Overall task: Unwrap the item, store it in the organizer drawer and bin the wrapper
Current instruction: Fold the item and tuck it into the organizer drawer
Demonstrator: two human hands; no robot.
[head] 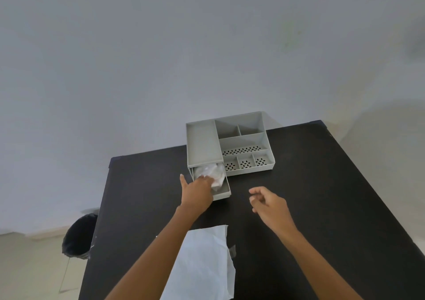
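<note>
Item (212, 173), crumpled translucent white, sits in open drawer (224, 192) under left hand (197, 192); grip unclear.

The table (299, 207) is matt black. The organizer (230, 143) and its drawer (224, 192) are pale grey; the organizer's front compartments carry a pattern of dark oval holes. The item (215, 173) in the drawer looks whitish. The wrapper (202, 265) is white. The bin (79, 237) has a black liner.

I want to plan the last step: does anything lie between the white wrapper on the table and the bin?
Nothing visible does. The wrapper lies flat at the table's near edge; the bin stands on the floor past the left edge, with only bare tabletop between.
</note>
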